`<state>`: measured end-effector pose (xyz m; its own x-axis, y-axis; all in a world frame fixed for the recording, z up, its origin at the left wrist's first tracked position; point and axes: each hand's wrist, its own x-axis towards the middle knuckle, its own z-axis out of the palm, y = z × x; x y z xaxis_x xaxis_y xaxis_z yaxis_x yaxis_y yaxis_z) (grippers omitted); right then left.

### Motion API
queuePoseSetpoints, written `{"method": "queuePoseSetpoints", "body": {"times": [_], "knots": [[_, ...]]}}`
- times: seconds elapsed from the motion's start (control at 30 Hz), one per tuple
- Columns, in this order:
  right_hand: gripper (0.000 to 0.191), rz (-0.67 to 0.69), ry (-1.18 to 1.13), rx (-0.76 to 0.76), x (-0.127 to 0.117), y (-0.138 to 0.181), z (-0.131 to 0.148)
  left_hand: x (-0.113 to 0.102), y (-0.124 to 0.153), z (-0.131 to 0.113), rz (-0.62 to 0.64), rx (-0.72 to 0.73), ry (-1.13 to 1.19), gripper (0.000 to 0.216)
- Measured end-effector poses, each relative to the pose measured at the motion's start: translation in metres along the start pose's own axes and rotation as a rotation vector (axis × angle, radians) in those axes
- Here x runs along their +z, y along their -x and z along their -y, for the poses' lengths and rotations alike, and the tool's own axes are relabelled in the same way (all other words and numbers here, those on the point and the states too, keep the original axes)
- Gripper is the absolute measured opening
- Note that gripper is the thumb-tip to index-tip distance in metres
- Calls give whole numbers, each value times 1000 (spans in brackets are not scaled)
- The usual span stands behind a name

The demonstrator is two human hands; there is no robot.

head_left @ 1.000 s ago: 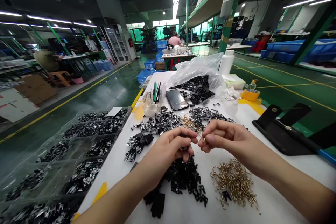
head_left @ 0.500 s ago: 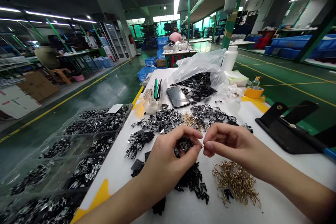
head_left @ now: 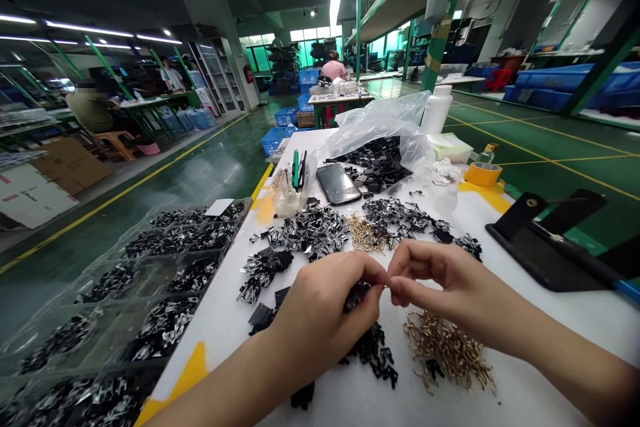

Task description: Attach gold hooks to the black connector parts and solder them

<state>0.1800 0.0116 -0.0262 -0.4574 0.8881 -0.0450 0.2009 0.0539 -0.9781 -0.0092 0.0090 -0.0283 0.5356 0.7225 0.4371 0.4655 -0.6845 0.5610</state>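
Note:
My left hand and my right hand meet fingertip to fingertip above the table, both closed in a pinch. A tiny brass-coloured hook glints where the fingertips join, at the right thumb. Whatever else the left fingers grip is hidden behind them. Under my left hand spreads a heap of small black clips. Below my right hand lies a pile of bent brass-coloured hooks, one black clip among them. Beyond the hands are silvery-black metal clips and a smaller brass-coloured pile.
A phone lies beside a plastic bag of black parts. Pens stand in a small container. To the right are orange tape and a black metal fixture. A compartment tray of clips sits left. Other people sit farther off.
The left fingers have closed in, index finger and thumb drawing nearer the right fingertips. The joined fingertips sit slightly lower, and less of the small brass-coloured hook shows.

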Motion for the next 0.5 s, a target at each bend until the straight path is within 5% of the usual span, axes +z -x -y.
{"method": "queuePoseSetpoints", "body": {"times": [0.5], "knots": [[7,-11,23,27,2,2,2,0,0,2,44,19,0,10]]}}
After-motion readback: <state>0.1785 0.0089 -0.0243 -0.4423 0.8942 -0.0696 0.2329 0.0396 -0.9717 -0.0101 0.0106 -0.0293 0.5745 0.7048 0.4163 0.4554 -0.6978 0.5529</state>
